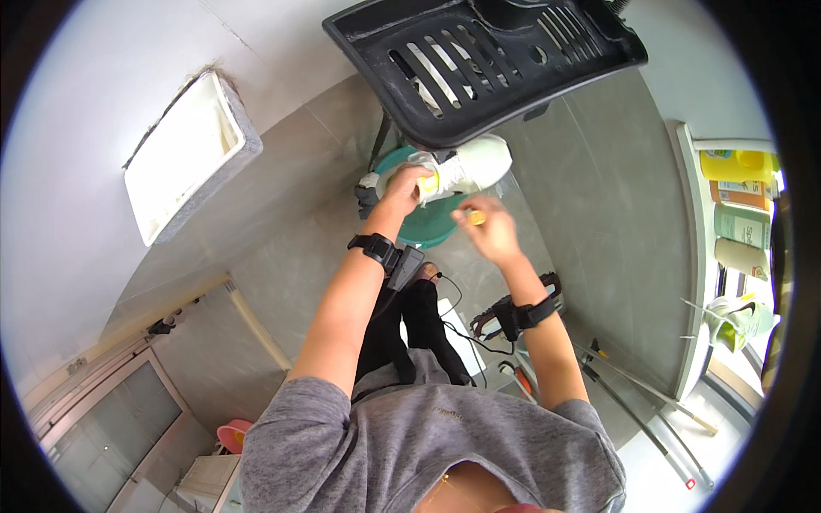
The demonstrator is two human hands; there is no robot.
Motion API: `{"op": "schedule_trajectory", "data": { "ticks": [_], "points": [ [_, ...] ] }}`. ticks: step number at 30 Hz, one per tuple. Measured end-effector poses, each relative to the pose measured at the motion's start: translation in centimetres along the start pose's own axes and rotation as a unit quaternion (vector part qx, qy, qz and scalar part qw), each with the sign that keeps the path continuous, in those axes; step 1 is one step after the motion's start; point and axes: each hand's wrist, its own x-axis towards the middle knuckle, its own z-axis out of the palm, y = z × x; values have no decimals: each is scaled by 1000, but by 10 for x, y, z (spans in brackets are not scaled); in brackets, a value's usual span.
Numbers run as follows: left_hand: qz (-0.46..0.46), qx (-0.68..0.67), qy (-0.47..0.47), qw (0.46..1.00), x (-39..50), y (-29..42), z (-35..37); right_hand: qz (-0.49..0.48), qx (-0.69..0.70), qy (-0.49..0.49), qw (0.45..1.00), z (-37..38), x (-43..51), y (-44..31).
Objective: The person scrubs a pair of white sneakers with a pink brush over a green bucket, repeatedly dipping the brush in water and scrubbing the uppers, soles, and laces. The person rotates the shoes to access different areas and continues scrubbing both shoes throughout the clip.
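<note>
A white lace-up shoe (478, 165) is in my left hand (407, 186), its toe pointing right. My fingers grip it at the heel and collar, next to its yellow lining. My right hand (492, 227), slightly blurred, is closed around a small object with a round yellow end (476, 217). The rest of that object is hidden in my fist. It is a little below the shoe, with a visible gap between them. Under both hands a teal plastic basin (426, 227) stands on the grey tiled floor, partly covered by the shoe and my left hand.
A black slotted plastic tray (449, 77) juts over the basin's far side. A white recessed wall niche (192, 157) is at left. Several bottles (742, 226) and another shoe (737, 320) stand on the right windowsill. Long poles (635, 410) lean at lower right.
</note>
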Motion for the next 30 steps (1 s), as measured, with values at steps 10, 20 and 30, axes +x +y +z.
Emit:
{"op": "schedule_trajectory", "data": {
  "ticks": [10, 20, 30],
  "points": [
    [4, -85, 51, 995, -26, 13, 1, 248, 485, 200, 814, -32, -49, 18],
    [20, -81, 59, 995, -44, 26, 17, 276, 493, -152, 811, -18, -48, 37],
    [-21, -59, 89, 994, -45, 24, 23, 77, 26, -133, 988, 29, -24, -9]
  ]
}}
